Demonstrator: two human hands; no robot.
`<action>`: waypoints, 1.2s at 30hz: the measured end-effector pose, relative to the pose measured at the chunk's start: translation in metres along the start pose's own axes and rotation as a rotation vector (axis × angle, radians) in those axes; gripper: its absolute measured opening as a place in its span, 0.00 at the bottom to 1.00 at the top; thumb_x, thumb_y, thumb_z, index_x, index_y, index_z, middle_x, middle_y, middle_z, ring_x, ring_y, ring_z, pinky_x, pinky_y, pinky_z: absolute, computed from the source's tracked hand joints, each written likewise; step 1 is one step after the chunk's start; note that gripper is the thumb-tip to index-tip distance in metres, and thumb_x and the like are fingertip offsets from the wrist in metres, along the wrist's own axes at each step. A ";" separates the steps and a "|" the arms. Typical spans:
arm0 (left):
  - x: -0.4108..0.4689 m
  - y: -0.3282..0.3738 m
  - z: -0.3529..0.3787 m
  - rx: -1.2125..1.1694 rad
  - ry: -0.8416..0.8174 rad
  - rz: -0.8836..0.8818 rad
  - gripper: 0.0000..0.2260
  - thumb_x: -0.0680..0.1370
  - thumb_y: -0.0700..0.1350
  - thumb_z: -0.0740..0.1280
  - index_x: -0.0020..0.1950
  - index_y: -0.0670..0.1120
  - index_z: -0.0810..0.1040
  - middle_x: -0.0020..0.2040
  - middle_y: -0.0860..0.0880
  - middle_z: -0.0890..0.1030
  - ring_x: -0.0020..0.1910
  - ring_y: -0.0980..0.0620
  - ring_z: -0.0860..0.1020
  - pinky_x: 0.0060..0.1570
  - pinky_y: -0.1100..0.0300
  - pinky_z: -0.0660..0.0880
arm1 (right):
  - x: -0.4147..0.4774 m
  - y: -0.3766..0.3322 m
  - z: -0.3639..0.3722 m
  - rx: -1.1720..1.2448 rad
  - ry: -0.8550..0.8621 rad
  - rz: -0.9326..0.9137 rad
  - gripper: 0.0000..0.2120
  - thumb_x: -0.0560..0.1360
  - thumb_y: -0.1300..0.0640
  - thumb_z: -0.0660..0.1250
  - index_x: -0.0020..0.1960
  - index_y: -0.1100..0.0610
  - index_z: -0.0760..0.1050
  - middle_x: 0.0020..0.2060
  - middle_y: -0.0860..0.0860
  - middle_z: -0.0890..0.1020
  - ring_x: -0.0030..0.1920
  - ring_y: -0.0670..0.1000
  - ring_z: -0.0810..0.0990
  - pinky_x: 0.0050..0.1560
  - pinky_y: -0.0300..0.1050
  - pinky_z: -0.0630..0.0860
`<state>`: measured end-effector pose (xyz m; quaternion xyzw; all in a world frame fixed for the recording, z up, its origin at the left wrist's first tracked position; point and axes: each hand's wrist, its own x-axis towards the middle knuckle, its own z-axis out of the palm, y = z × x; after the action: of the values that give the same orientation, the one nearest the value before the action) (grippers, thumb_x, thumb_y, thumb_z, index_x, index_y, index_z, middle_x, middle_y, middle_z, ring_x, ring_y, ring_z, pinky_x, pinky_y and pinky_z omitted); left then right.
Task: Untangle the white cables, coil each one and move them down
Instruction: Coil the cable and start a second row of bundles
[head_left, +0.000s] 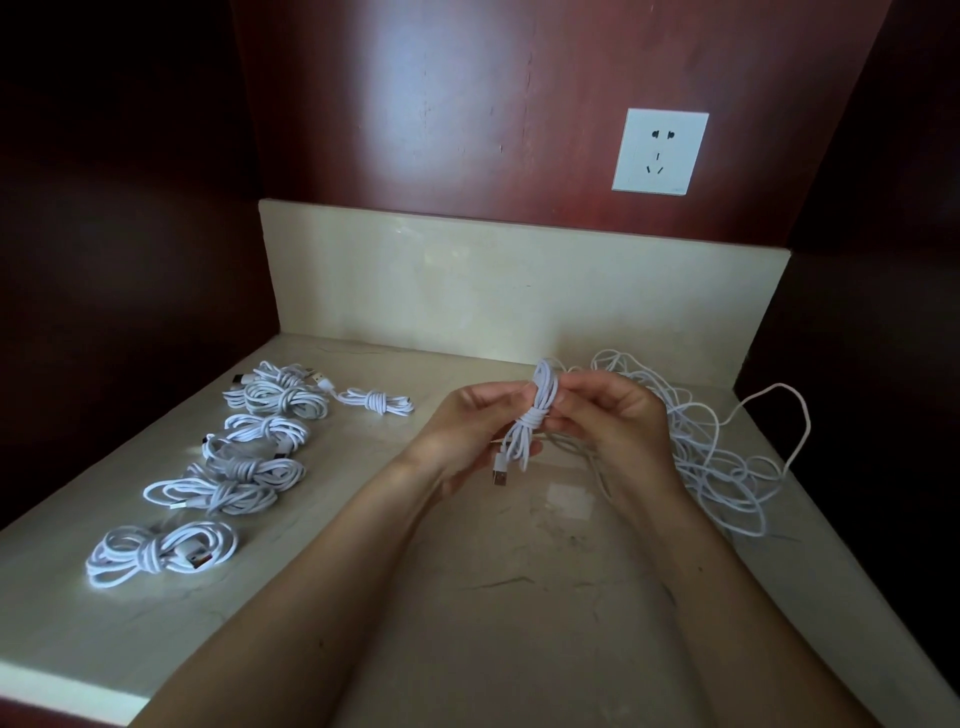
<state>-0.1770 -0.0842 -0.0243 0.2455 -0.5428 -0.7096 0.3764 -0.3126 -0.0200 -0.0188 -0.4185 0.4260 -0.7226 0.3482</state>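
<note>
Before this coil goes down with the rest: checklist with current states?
1. Held coil wrapped at its waist: ok, several turns show.
2. Grip: ok, left hand and right hand both pinch it, lifted off the counter.
3. USB plug tucked in: not ok, it hangs loose below the coil.
4. Coil free of the tangled pile: cannot tell, strands run under the right hand.
5. Landing spot: ok, bare counter beside the finished coils on the left.
6. Pile sorted: not ok, it lies tangled at right.
</note>
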 end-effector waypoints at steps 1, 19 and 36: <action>0.000 0.000 0.000 0.029 0.010 0.037 0.07 0.78 0.42 0.67 0.51 0.43 0.84 0.44 0.43 0.85 0.45 0.43 0.81 0.42 0.57 0.82 | 0.000 -0.001 -0.001 0.009 -0.001 0.011 0.07 0.72 0.73 0.69 0.44 0.63 0.80 0.38 0.56 0.86 0.37 0.54 0.85 0.38 0.42 0.82; 0.005 -0.006 0.003 0.266 0.159 0.448 0.10 0.75 0.35 0.71 0.53 0.47 0.82 0.40 0.54 0.83 0.38 0.60 0.78 0.39 0.67 0.75 | 0.002 0.000 0.000 0.198 -0.049 0.164 0.09 0.77 0.72 0.63 0.46 0.59 0.73 0.42 0.58 0.84 0.43 0.53 0.84 0.48 0.45 0.83; 0.006 -0.003 -0.006 0.356 0.153 0.328 0.10 0.77 0.32 0.68 0.57 0.37 0.81 0.31 0.58 0.81 0.27 0.66 0.75 0.30 0.74 0.70 | -0.001 0.014 -0.007 -0.762 -0.036 -0.354 0.02 0.74 0.51 0.72 0.44 0.47 0.80 0.36 0.41 0.84 0.37 0.43 0.83 0.40 0.53 0.81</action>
<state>-0.1766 -0.0917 -0.0289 0.2694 -0.6619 -0.5114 0.4772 -0.3168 -0.0224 -0.0341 -0.5968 0.5781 -0.5545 0.0462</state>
